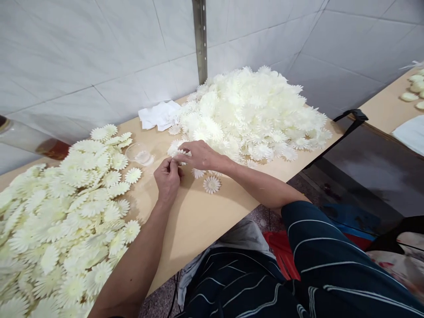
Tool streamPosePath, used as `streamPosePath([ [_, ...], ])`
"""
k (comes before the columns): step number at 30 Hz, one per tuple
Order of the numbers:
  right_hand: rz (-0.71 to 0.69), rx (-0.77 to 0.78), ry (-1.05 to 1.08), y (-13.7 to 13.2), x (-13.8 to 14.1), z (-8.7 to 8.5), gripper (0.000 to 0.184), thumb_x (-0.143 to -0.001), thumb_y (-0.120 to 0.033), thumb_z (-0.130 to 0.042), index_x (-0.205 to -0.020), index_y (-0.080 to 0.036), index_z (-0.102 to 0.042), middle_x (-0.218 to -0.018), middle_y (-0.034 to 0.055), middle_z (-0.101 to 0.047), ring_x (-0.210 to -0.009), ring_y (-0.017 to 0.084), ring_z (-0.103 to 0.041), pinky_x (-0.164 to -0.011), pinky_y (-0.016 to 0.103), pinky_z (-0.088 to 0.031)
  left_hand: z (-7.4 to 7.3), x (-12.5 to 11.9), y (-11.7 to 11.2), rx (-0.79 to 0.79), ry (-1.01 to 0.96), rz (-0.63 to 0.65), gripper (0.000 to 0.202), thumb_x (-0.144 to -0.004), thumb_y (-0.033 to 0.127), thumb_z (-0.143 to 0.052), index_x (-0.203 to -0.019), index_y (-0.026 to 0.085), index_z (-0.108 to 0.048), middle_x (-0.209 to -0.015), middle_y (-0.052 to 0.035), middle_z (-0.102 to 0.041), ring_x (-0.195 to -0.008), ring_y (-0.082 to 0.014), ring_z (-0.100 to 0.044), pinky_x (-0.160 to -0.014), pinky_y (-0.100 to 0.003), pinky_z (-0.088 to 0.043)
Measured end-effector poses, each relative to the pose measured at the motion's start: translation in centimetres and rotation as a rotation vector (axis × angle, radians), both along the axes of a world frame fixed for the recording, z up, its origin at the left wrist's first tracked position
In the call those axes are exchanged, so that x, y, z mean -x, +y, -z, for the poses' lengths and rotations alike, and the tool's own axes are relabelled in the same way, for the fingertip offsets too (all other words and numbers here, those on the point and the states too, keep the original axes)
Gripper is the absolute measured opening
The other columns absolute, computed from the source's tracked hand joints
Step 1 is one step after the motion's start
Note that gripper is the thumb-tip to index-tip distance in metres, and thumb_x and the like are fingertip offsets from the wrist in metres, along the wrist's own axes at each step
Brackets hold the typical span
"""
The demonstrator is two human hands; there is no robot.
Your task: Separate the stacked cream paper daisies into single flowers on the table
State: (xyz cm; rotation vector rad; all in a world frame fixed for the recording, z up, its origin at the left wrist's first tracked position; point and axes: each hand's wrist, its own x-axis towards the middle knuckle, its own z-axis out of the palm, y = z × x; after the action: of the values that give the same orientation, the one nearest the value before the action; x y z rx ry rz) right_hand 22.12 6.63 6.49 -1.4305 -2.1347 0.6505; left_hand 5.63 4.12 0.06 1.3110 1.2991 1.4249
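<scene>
My left hand (168, 177) and my right hand (198, 155) meet over the table, their fingertips pinched together on a white artificial flower (175, 148). Part of that flower hides behind the fingers. Just beyond the left hand lies a small clear dish (141, 154) with something whitish in it. A loose white flower piece (211, 184) rests on the tabletop below the right wrist. Behind the right hand rises a large heap of white petal pieces (248, 115). Left of my left forearm spreads a pile of pale yellow daisy-like flowers (76, 212).
The wooden tabletop (195, 221) runs along a tiled wall (132, 44) with a metal upright (200, 42). Crumpled white paper (160, 115) lies by the wall. A bottle with reddish-brown liquid (49, 147) is at left. Another table (380, 106) stands at right, past a black strap (357, 115).
</scene>
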Motion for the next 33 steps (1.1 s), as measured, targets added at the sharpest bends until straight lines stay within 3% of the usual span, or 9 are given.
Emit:
streamPosePath([
  [3,0.006,0.045,0.044,0.5,-0.1,0.0,0.056,-0.104,-0.036,-0.078,-0.066,-0.022,-0.039,-0.065,-0.0055,-0.045,-0.072,0.014,-0.043,-0.072,0.031,-0.029,0.2,-0.1,-0.1,0.01,-0.021,0.013,0.034,-0.096,0.048,-0.079,-0.077,0.022,-0.07,-0.05,0.0056,-0.058,-0.039,-0.0082,-0.046,-0.041,-0.02,-0.037],
  [5,0.023,0.059,0.099,0.8,-0.3,0.2,0.061,-0.1,-0.034,-0.081,-0.063,-0.022,-0.033,-0.061,-0.0072,-0.036,-0.07,0.013,-0.037,-0.07,0.032,-0.025,0.2,-0.2,-0.2,0.02,-0.033,0.006,0.035,-0.097,0.05,-0.08,-0.078,0.022,-0.07,-0.049,0.0057,-0.059,-0.038,-0.0085,-0.047,-0.04,-0.02,-0.037],
  [10,0.037,0.087,0.184,1.0,-0.6,0.7,0.045,-0.093,-0.034,-0.079,-0.063,-0.021,-0.048,-0.061,-0.0069,-0.038,-0.069,0.013,-0.035,-0.069,0.032,-0.026,0.3,-0.4,-0.3,0.019,-0.067,-0.023,0.043,-0.097,0.055,-0.082,-0.076,0.021,-0.066,-0.048,0.0054,-0.058,-0.037,-0.0078,-0.046,-0.04,-0.02,-0.035],
  [13,0.04,0.105,0.211,1.0,-0.7,0.7,0.043,-0.091,-0.043,-0.08,-0.064,-0.02,-0.054,-0.06,-0.0058,-0.043,-0.068,0.013,-0.038,-0.068,0.032,-0.027,0.2,-0.5,-0.2,0.001,-0.086,-0.02,0.047,-0.096,0.059,-0.083,-0.075,0.022,-0.065,-0.048,0.0054,-0.058,-0.038,-0.0081,-0.047,-0.041,-0.02,-0.037],
  [18,0.047,0.055,0.188,0.9,-1.0,0.5,0.064,-0.09,-0.056,-0.078,-0.058,-0.023,-0.033,-0.057,-0.006,-0.029,-0.066,0.012,-0.029,-0.064,0.032,-0.023,0.3,-0.4,-0.3,0.032,-0.136,0.003,0.049,-0.101,0.063,-0.078,-0.078,0.022,-0.064,-0.05,0.0059,-0.057,-0.037,-0.0088,-0.046,-0.039,-0.021,-0.035],
  [22,0.041,0.092,0.18,0.7,-0.8,0.5,0.068,-0.094,-0.07,-0.072,-0.059,-0.023,-0.038,-0.057,-0.0042,-0.037,-0.063,0.012,-0.034,-0.062,0.032,-0.026,0.4,-0.4,-0.4,0.048,-0.163,0.012,0.051,-0.103,0.065,-0.075,-0.076,0.023,-0.063,-0.051,0.0054,-0.055,-0.038,-0.0093,-0.047,-0.041,-0.022,-0.036],
  [26,0.03,0.07,0.198,0.2,-0.2,0.3,0.082,-0.096,-0.089,-0.06,-0.057,-0.024,-0.028,-0.059,-0.0045,-0.025,-0.062,0.011,-0.026,-0.061,0.033,-0.023,0.4,-0.2,-0.2,0.044,-0.197,0.059,0.057,-0.098,0.073,-0.076,-0.075,0.024,-0.063,-0.05,0.0045,-0.055,-0.038,-0.0112,-0.047,-0.04,-0.024,-0.036],
  [33,-0.049,0.203,0.241,-0.3,-0.2,-0.2,0.082,-0.093,-0.086,-0.068,-0.059,-0.025,-0.027,-0.058,-0.0056,-0.022,-0.062,0.011,-0.024,-0.058,0.032,-0.018,0.5,-0.1,0.2,0.041,-0.224,0.013,0.049,-0.093,0.06,-0.087,-0.073,0.023,-0.063,-0.052,0.0053,-0.055,-0.04,-0.0101,-0.047,-0.04,-0.024,-0.037],
])
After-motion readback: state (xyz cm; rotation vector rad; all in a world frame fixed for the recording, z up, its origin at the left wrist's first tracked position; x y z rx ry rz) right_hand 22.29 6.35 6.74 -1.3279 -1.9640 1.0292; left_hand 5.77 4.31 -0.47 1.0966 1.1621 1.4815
